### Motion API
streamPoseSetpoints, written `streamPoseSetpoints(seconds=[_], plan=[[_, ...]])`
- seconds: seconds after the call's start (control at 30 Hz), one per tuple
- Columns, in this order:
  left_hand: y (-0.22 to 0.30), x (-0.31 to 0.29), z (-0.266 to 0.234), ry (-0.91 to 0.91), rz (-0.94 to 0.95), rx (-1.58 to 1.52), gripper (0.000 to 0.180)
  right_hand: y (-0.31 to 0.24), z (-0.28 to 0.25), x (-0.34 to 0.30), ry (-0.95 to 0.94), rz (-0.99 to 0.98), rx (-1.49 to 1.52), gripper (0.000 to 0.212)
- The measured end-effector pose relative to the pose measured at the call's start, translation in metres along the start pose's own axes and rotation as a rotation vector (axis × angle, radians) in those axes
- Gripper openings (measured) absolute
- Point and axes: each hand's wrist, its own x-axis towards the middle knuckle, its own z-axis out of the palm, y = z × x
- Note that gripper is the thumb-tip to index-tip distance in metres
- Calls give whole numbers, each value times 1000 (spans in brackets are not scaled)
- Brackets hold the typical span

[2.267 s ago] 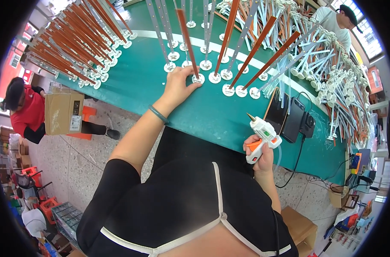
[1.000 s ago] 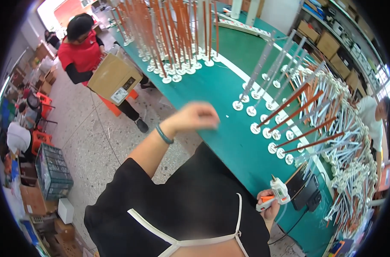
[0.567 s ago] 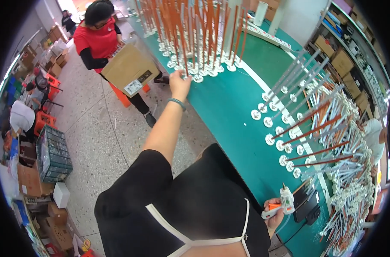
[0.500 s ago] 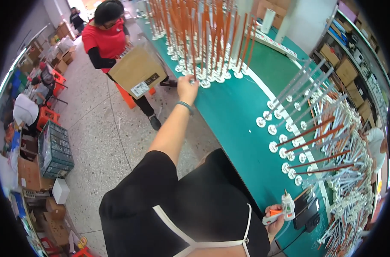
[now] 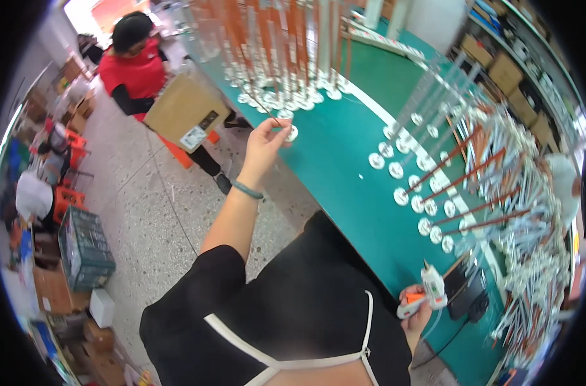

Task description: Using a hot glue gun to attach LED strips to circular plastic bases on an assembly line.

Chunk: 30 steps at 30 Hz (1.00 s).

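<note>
My left hand (image 5: 266, 147) reaches to the table's left edge, fingers pinched on a thin brown rod (image 5: 262, 105) that tilts up and away. A white round base (image 5: 292, 134) shows at the fingertips, at the rod's lower end. My right hand (image 5: 416, 314) is wrapped round a white and orange hot glue gun (image 5: 432, 288), its nozzle pointing up, near the table's near edge. Beyond my left hand stands a dense group of upright brown and clear rods (image 5: 293, 51) on white round bases. Several clear and brown rods with white bases (image 5: 401, 196) lie at the right.
The green table (image 5: 344, 186) curves from far left to near right. A large heap of loose rods (image 5: 531, 276) covers its right side. Near the glue gun sits a black stand (image 5: 468, 293) with a cable. A person in red (image 5: 133, 74) stands at left with a cardboard box (image 5: 185, 112).
My left hand has drawn back slightly from the upright group, and the rod in it now leans away. The whole view has shifted a little. My right hand keeps the glue gun upright.
</note>
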Motion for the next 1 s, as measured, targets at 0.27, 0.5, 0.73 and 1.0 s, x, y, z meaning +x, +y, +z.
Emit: streamPoseSetpoints(seconds=[0.27, 0.5, 0.73, 1.0], plan=[[13, -76, 115, -655, -423, -343, 33, -27, 47, 11, -50, 138, -161, 56], [13, -115, 159, -793, -464, -323, 47, -48, 64, 8, -11, 204, -396, 35], [12, -126, 170, -822, -384, -237, 52, -43, 55, 10, -45, 175, -618, 35], [11, -128, 173, -832, -320, -161, 54, -40, 60, 15, 18, 124, -611, 17]])
